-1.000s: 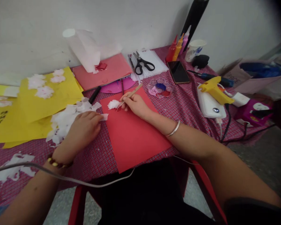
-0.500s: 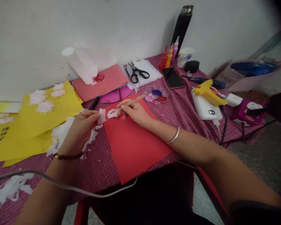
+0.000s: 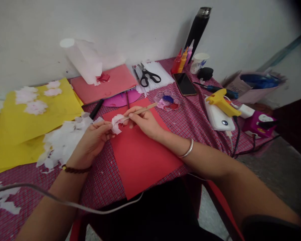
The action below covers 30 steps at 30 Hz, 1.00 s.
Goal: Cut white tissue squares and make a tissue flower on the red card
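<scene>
Over the upper left part of a red sheet of paper, my left hand pinches a small piece of white tissue paper. My right hand grips a thin wooden stick like a pen, its lower end at the white paper in front of my left fingers. Whether the held piece touches the white paper under the stick's tip, I cannot make out. Left of the red sheet lies a heap of torn white paper pieces, partly behind my left hand.
Yellow sheets with white paper flowers lie at left. Behind are a white paper roll, a pink-red folder and black-handled scissors. A paint palette, phone and yellow glue gun stand at right. A cable crosses in front.
My left hand has moved right with the white piece, bringing it up to the stick's tip. My right hand keeps its grip on the stick. The view has shifted slightly.
</scene>
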{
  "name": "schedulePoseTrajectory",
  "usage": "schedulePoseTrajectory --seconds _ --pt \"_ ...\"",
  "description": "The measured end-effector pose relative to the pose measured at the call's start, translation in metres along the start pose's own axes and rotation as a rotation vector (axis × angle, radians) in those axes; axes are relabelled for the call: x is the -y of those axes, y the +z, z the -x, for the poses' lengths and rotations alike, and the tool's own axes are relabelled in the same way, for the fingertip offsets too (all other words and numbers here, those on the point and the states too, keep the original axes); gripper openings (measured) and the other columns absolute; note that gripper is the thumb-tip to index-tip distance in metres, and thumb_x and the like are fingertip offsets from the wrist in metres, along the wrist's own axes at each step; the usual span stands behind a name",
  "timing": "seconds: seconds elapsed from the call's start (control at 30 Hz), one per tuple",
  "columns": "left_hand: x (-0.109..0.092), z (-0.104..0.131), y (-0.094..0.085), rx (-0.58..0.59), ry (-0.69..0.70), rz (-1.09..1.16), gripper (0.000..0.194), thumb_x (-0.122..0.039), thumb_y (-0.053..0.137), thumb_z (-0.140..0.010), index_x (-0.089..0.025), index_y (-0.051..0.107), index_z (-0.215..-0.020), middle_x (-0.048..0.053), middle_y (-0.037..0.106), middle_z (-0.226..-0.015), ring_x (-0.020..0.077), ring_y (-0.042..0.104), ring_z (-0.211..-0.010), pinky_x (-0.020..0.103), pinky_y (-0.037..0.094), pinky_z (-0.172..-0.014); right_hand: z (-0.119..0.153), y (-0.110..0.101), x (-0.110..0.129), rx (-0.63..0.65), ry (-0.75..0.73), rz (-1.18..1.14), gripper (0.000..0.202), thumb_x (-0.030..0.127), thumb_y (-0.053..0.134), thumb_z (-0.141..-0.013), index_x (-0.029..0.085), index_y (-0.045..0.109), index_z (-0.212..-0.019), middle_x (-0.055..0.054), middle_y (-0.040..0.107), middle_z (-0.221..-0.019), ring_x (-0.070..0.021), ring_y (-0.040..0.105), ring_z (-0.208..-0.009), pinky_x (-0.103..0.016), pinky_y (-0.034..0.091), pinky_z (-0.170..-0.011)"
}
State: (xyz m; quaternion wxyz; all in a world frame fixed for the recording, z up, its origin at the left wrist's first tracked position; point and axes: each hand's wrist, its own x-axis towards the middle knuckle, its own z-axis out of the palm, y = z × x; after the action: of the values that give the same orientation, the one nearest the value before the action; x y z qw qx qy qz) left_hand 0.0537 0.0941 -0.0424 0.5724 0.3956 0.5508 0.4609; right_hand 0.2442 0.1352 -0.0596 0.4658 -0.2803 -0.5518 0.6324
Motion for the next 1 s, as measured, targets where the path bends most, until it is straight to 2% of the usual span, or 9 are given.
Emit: schedulePoseTrajectory --seconds 0.17,0.33,0.57,0.67,0.8,0.9,1.0 --pt "0.002 0.000 0.002 -0.017 -0.019 0.015 0.006 -0.021 0.076 -0.065 -0.017 0.072 -0.065 0.001 0.066 -0.065 0.0096 0.058 -0.056 0.020 0.051 -0.054 0.002 -0.001 0.000 0.030 -0.021 0.006 0.009 0.020 0.053 -0.096 0.017 0.060 -0.091 0.001 0.069 -0.072 -0.0074 0.060 -0.059 -0.019 0.050 -0.058" --pt "0.002 0.001 0.006 0.001 -0.013 -0.002 0.016 -0.028 0.070 -0.072 -0.016 0.070 -0.062 0.003 0.067 -0.064 0.0106 0.059 -0.056 0.021 0.050 -0.054 0.002 -0.002 0.000 0.038 -0.029 0.018 0.009 0.022 0.053 -0.096 0.018 0.059 -0.091 0.002 0.068 -0.072 -0.0074 0.061 -0.060 -0.018 0.050 -0.057" --pt "0.000 0.005 0.010 -0.031 0.039 0.066 0.004 -0.020 0.076 -0.070 -0.018 0.072 -0.067 -0.001 0.064 -0.064 0.0078 0.055 -0.054 0.019 0.049 -0.053 0.001 -0.002 -0.003 0.045 -0.012 0.014 0.009 0.022 0.053 -0.097 0.018 0.059 -0.091 0.002 0.068 -0.072 -0.0075 0.061 -0.061 -0.018 0.051 -0.057" --pt "0.000 0.005 0.012 -0.058 0.055 0.121 0.007 -0.018 0.079 -0.065 -0.019 0.074 -0.070 -0.001 0.065 -0.068 0.0075 0.056 -0.057 0.019 0.050 -0.054 0.002 -0.001 -0.003 0.046 0.002 -0.015 0.008 0.023 0.056 -0.096 0.018 0.059 -0.092 0.002 0.069 -0.073 -0.0069 0.060 -0.056 -0.019 0.052 -0.056" --pt "-0.002 0.009 0.016 -0.079 0.227 0.053 0.009 -0.022 0.081 -0.066 -0.022 0.075 -0.073 -0.001 0.068 -0.069 0.0096 0.057 -0.059 0.023 0.050 -0.058 0.003 0.005 -0.002 0.016 0.059 -0.113 0.021 0.039 0.062 -0.094 0.018 0.060 -0.092 0.001 0.071 -0.075 -0.0079 0.062 -0.054 -0.020 0.052 -0.055" --pt "-0.005 0.016 0.020 -0.126 0.443 -0.223 0.005 -0.026 0.078 -0.074 -0.025 0.077 -0.079 0.000 0.069 -0.070 0.0130 0.059 -0.063 0.028 0.050 -0.064 0.003 0.009 -0.003 -0.036 0.131 -0.129 0.035 0.051 0.061 -0.093 0.016 0.062 -0.084 -0.001 0.071 -0.071 -0.0072 0.060 -0.052 -0.018 0.050 -0.053" --pt "-0.008 0.020 0.023 -0.153 0.679 -0.533 0.004 -0.025 0.076 -0.078 -0.027 0.077 -0.081 -0.001 0.072 -0.078 0.0145 0.061 -0.071 0.031 0.050 -0.071 0.000 0.009 -0.001 -0.074 0.176 -0.156 0.039 0.052 0.058 -0.095 0.016 0.064 -0.081 0.001 0.066 -0.063 -0.0055 0.053 -0.047 -0.016 0.047 -0.049"
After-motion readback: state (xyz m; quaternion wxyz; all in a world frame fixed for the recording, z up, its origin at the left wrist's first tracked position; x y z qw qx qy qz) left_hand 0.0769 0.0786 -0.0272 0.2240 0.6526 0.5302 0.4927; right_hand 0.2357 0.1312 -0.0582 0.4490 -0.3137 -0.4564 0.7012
